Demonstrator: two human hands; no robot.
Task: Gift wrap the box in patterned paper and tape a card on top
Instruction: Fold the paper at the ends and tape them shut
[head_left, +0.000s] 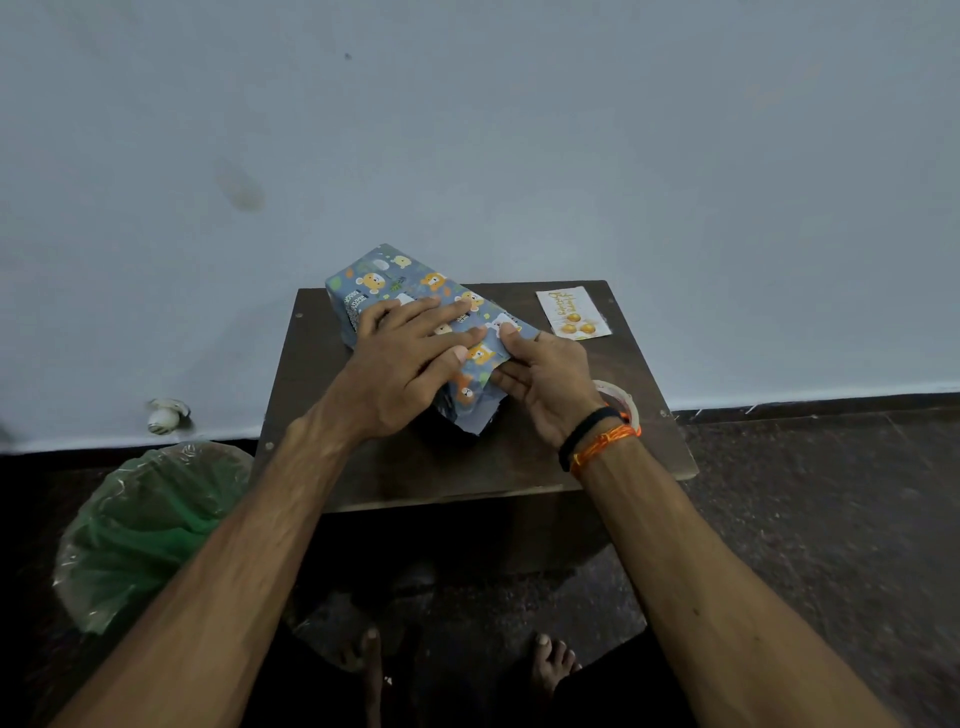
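A box covered in blue paper with bear prints (395, 283) lies diagonally on a small dark wooden table (519, 457). My left hand (410, 358) lies flat on its top with straight fingers, pressing the paper down. My right hand (540, 382) pinches the loose paper at the box's near right end, thumb on top and fingers beneath the flap. A white birthday card with gold balloons (571, 314) lies at the table's far right corner. A roll of clear tape (621, 397) sits on the table just behind my right wrist, partly hidden.
A pale wall rises right behind the table. A bin lined with a green plastic bag (150, 530) stands on the dark floor to the left. A small white object (166, 415) lies by the wall's base. My bare feet (550, 665) show below the table.
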